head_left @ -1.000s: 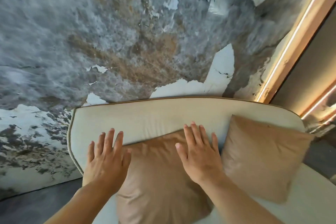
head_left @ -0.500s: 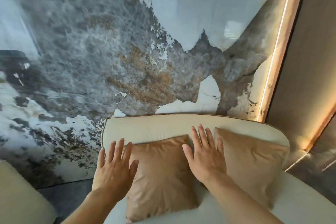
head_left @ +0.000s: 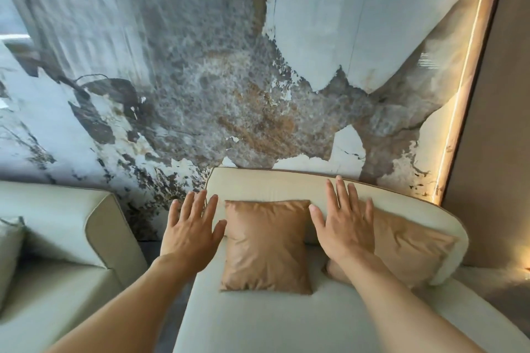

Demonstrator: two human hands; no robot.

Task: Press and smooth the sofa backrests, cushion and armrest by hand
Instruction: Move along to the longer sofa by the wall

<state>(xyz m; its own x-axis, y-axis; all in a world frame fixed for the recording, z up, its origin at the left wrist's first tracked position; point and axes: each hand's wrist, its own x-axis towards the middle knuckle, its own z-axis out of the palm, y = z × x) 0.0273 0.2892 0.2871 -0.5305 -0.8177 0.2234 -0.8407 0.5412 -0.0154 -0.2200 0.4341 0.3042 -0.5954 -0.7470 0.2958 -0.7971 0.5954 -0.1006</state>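
- Centrally, the tan cushion [head_left: 268, 246] leans against the cream backrest [head_left: 286, 185].
- Left hand [head_left: 190, 231], fingers spread flat, sits lower-left of it.
- Right hand [head_left: 344, 223], fingers splayed, lies right of it, over a second cushion [head_left: 407, 249].

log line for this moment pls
left hand open, backrest's left end | right hand open, flat on backrest | tan cushion between them

Cream backrest [head_left: 286, 186]; upright tan cushion [head_left: 266, 246]

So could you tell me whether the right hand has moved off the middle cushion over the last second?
Yes. The right hand has slid rightward off the middle cushion and now lies beside it, over the backrest.
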